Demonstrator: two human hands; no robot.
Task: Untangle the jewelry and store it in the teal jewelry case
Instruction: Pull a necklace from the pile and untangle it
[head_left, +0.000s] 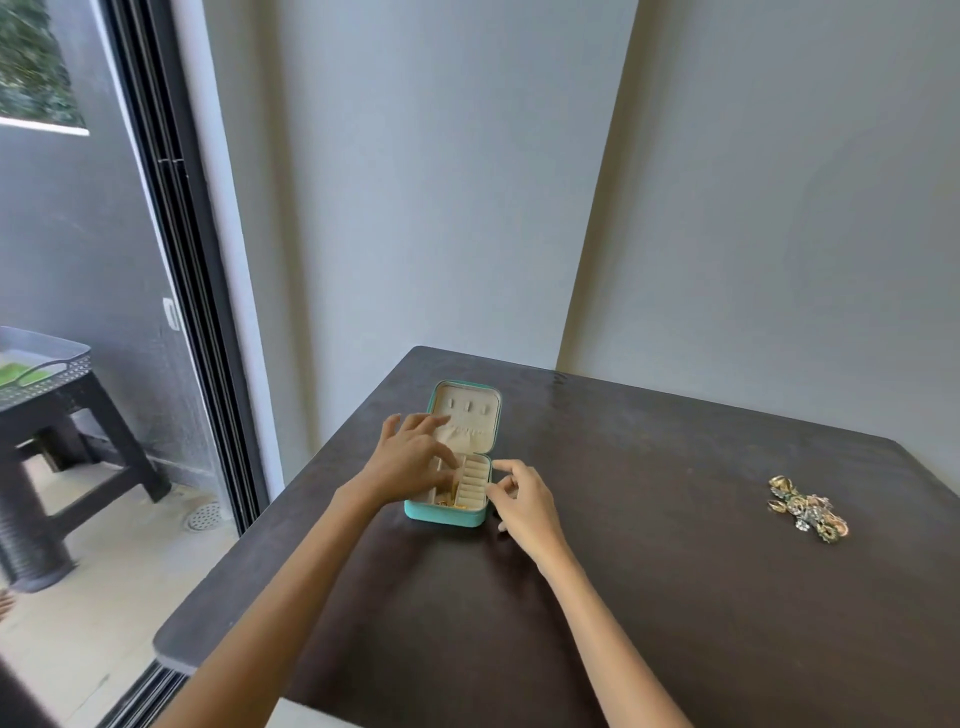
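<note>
1. On the dark table (675, 545), the left hand (410, 460) reaches into the open teal jewelry case (449, 512), fingers spread, gripping nothing visible.
2. The right hand (524, 501) touches the case's right edge, fingers loosely curled.
3. Well apart to the right lies the tangled jewelry (808, 509).

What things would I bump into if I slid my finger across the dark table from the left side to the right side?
left hand → teal jewelry case → right hand → tangled pile of jewelry, alone far to the right.
</note>
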